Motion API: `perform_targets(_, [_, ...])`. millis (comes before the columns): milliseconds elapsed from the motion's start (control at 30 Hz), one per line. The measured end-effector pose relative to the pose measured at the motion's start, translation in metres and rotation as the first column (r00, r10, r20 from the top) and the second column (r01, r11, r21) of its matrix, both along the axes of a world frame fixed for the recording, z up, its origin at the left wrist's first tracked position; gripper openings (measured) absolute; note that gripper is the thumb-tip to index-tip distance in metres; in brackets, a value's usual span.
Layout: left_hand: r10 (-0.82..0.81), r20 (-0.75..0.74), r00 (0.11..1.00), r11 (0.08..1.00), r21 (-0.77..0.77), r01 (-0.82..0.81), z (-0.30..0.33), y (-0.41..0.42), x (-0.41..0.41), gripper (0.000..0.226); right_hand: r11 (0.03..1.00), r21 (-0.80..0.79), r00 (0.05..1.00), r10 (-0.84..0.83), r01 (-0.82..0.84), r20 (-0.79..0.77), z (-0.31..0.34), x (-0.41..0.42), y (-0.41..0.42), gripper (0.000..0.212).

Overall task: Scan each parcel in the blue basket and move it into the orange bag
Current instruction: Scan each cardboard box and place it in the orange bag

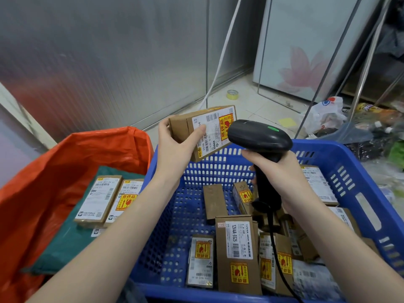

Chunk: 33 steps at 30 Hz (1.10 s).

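Grey corrugated wall panels are standing behind a pale tiled floor [247, 106], where a yellow tape roll [232, 94] is lying at about 12 o'clock and plastic bags and litter are piling up at 2 o'clock.

From the head view, the left hand [175, 147] is holding a held parcel [204, 132] up over the far rim of the blue basket [349, 171], thumb pressing across its white label and fingers wrapping behind it. That carton is brown cardboard, tilted, its shipping label showing barcodes and a yellow-and-red fragile sticker. The right hand [282, 171] is clamping its fingers round the handle of a black scanner [260, 138], whose head, showing a green light, is sitting just beside the label; its cable is trailing down into the basket. More boxes [238, 248] of the same brown cardboard, most with white labels and yellow stickers, are lying in the basket at 5 and 6 o'clock. At 9 o'clock the orange bag [54, 171] is lying open, two labelled cartons [109, 200] resting side by side on a green mailer [72, 243] inside it.
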State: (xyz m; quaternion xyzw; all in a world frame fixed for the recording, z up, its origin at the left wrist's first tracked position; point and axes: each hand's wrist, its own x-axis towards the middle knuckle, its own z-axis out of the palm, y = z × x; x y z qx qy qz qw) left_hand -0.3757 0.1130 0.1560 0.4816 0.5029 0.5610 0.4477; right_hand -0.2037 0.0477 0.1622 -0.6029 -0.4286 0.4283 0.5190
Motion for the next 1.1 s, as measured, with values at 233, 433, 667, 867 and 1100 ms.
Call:
perform_targets(233, [0.224,0.162,0.961,0.974,-0.055,-0.218,0.023,0.007,-0.056,0.048,1.0,-0.011,1.0,-0.008,0.008,0.014,0.0,-0.017,-0.005,0.018])
perform_targets(433, [0.229,0.106,0.968,0.971,-0.098,-0.219,0.025,-0.003,-0.15,0.061,0.992,-0.003,0.99,0.13,-0.13,0.058,0.005,-0.064,-0.004,0.012])
perform_targets(667, [0.27,-0.241,0.932,0.896,-0.291,-0.335,-0.034,-0.046,-0.263,0.046,0.961,-0.024,0.961,0.277,-0.277,0.012,-0.013,-0.148,0.005,0.011])
perform_targets(867, [0.225,-0.339,0.913,0.777,-0.503,-0.378,-0.094,-0.083,-0.317,0.041,0.906,-0.114,0.905,0.418,-0.408,0.077,-0.045,-0.198,0.006,0.008])
perform_targets(1100, [0.326,-0.227,0.918,0.715,-0.575,-0.396,-0.16,-0.091,-0.307,0.034,0.902,-0.182,0.903,0.415,-0.392,0.109,-0.071,-0.219,0.014,0.007])
